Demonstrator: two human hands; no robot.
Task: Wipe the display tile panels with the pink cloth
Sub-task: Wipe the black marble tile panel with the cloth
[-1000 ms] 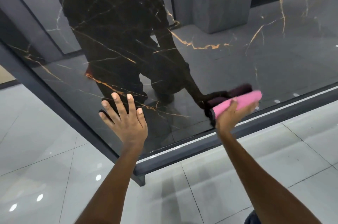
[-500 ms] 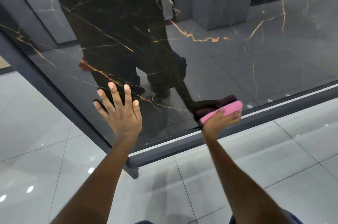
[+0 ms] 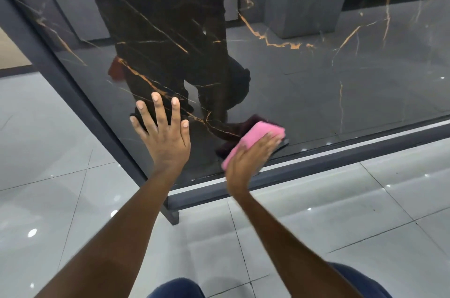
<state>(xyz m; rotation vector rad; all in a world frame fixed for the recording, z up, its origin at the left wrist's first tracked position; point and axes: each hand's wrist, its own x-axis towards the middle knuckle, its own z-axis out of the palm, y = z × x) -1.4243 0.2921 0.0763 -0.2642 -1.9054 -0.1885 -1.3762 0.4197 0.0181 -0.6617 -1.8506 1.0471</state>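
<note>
Your right hand [image 3: 248, 161] presses pink cloth [image 3: 253, 138] flat on tile panel [image 3: 316, 83], near its bottom frame [image 3: 341, 159]; left hand [image 3: 165, 137] splayed, empty, beside. Risk: cloth snags frame, slips out.

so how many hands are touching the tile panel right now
2. The left hand lies flat with fingers spread on the dark tile panel, near its lower left corner; the right hand presses the pink cloth against its bottom edge.

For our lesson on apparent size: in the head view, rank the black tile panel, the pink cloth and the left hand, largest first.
1. Black tile panel
2. Left hand
3. Pink cloth, partly hidden under the right hand, so its rank is unsure.
</note>
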